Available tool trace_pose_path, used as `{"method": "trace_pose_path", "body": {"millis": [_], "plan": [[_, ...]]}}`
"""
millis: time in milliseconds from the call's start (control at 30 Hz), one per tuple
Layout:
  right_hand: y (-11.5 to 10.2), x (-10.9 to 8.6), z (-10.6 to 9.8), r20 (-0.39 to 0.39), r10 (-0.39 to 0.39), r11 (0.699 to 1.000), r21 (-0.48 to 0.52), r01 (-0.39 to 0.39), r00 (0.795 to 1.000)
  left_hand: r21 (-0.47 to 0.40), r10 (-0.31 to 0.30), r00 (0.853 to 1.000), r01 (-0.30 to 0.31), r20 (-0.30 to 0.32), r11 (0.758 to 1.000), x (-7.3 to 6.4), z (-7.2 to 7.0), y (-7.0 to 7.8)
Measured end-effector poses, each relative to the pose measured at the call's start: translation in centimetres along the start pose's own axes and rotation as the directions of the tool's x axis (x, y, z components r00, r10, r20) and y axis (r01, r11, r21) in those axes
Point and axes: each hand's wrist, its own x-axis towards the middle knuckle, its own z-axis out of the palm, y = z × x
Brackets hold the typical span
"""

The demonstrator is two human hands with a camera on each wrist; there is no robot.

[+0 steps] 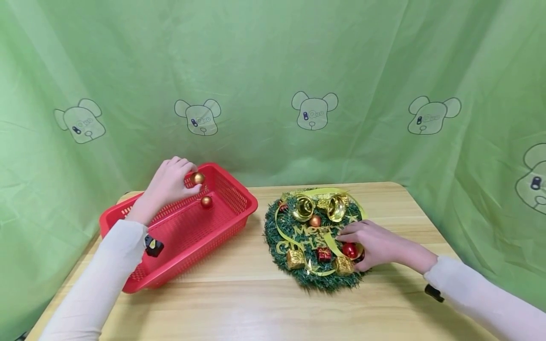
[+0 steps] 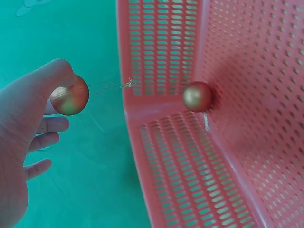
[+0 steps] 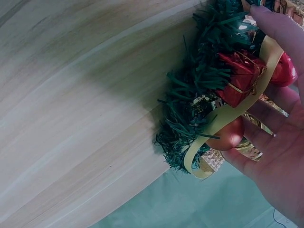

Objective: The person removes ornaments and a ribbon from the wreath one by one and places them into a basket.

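Note:
Above the far side of a red plastic basket (image 1: 179,265), my left hand (image 1: 172,181) pinches a shiny gold bauble (image 1: 197,178) between thumb and forefinger. In the left wrist view a thin thread trails from that gold bauble (image 2: 71,97), and the other fingers are loose. A second gold bauble (image 1: 206,202) lies inside the basket. My right hand (image 1: 377,244) rests with spread fingers over the right side of a green tinsel wreath (image 1: 277,258), beside a red bauble (image 1: 350,250). In the right wrist view its fingers (image 3: 242,161) are partly hidden by the decorations.
Two gold bells (image 1: 336,208), a copper bauble (image 1: 314,221), gold and red gift boxes (image 1: 323,255), yellow ribbon (image 1: 285,232) and gold lettering cover the wreath. Basket and wreath stand on a wooden table (image 1: 239,308). A green curtain (image 1: 264,57) hangs behind the table and at its sides.

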Motion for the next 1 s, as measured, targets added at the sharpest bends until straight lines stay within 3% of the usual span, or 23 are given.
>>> {"method": "trace_pose_path", "body": {"millis": [467, 1000], "plan": [[0.1, -0.2, 0.4, -0.012, -0.001, 1.0, -0.007, 0.0, 1.0, 0.009, -0.065, 0.995, 0.065, 0.075, 0.998, -1.5, 3.1, -1.8], [-0.1, -0.1, 0.0, 0.002, 0.009, 1.0, -0.003, -0.009, 1.0, 0.006, -0.127, 0.975, 0.128, 0.183, 0.992, -2.5, 5.1, -2.9]]}}
